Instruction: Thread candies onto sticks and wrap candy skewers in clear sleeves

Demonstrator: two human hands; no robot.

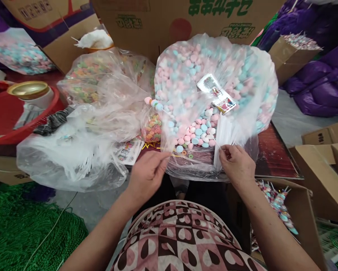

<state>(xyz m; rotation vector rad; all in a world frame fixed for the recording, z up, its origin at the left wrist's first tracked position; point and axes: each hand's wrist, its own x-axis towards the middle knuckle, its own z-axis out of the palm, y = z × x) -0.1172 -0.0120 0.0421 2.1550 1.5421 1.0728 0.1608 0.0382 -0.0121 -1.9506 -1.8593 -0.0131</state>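
Note:
My left hand (149,175) is closed, its fingertips pinched together at the front left edge of a clear plastic bag (183,173). Whatever sits between those fingers is hidden. Pink, blue and white candies (198,131) spill toward the bag's mouth. At the bag's right side my right hand (239,165) pinches at a bundle of thin white sticks (222,131), seemingly gripping one. A short row of threaded candies (153,104) lies left of the bag, above a small bag of ring-shaped gummies (152,126). Printed cards (217,93) rest on top of the big bag.
Crumpled plastic (73,150) and more printed cards (128,151) lie at left, with a bag of colourful gummies (84,75) behind. A red basket (54,101) holds a gold-rimmed bowl (28,90). Cardboard (157,34) stands behind. An open box (296,203) of candy sticks sits below right.

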